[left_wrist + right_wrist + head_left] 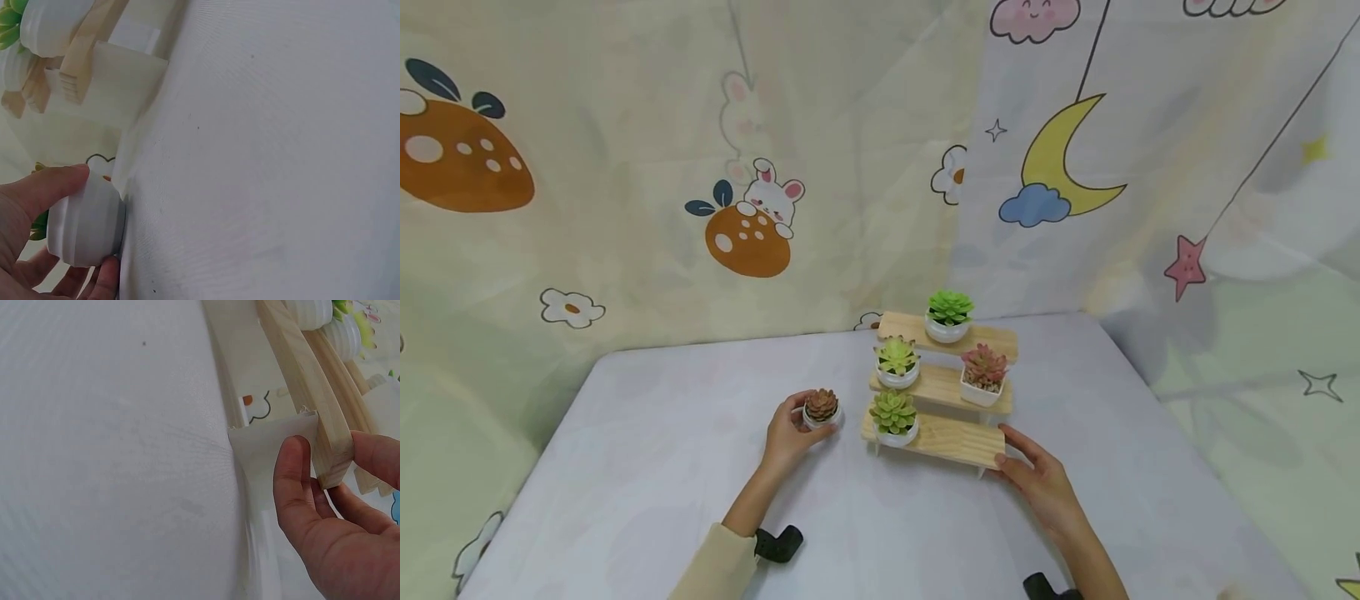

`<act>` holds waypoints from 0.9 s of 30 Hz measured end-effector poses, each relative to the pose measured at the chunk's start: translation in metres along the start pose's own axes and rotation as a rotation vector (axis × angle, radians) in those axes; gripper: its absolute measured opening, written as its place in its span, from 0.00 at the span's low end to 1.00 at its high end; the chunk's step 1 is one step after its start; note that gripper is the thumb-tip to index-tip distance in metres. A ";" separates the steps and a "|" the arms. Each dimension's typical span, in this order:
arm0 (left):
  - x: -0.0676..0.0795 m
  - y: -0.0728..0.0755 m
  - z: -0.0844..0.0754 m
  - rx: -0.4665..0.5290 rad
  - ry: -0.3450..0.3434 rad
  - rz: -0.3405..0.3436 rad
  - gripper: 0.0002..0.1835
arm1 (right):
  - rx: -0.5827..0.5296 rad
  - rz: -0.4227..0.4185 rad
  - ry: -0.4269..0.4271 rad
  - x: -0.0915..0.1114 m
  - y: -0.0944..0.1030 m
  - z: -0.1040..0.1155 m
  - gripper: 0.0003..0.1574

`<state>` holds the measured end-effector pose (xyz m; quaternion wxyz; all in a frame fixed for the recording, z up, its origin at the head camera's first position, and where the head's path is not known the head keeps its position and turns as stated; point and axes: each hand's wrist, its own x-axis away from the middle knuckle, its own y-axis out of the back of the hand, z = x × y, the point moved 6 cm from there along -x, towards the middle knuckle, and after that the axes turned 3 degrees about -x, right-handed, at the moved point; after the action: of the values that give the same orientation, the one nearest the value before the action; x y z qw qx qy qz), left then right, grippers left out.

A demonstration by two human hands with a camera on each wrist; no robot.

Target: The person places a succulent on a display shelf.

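My left hand (788, 433) grips a small round white pot with a reddish-brown artificial succulent (822, 405), thumb and fingers around its sides. In the left wrist view the pot's base (94, 225) is right at the white tabletop. To its right stands a three-step wooden plant stand (955, 442) with pale supports. At the right end of its lowest board my right hand (1041, 483) holds on; in the right wrist view the fingers (294, 481) are around the board's end (334, 450), close to the pale support (275, 447).
On the stand are a bright green succulent (950, 310) on the top board, a yellow-green one (897, 357) and a pink one in a square pot (983, 367) on the middle, and a green one (892, 412) at the lowest board's left. A printed cloth (865, 167) hangs behind the table (647, 467).
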<state>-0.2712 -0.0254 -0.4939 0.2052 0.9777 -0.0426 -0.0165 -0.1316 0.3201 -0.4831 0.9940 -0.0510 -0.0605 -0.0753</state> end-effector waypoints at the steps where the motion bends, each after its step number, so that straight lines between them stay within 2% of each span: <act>1: 0.000 0.000 -0.001 0.002 -0.004 -0.002 0.36 | 0.000 0.003 0.006 0.000 0.000 0.001 0.37; 12: 0.011 0.005 0.001 -0.010 -0.010 -0.010 0.35 | -0.010 0.024 0.023 0.000 -0.001 0.001 0.37; 19: 0.027 0.008 0.003 0.032 -0.002 0.003 0.36 | 0.008 0.024 0.023 0.001 -0.001 0.003 0.36; 27: 0.050 0.011 -0.002 0.038 -0.065 0.031 0.37 | 0.018 0.026 0.022 0.001 -0.002 0.003 0.36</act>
<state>-0.2218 -0.0398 -0.4886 0.1854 0.9795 -0.0647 -0.0441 -0.1310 0.3180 -0.4798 0.9959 -0.0421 -0.0496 -0.0627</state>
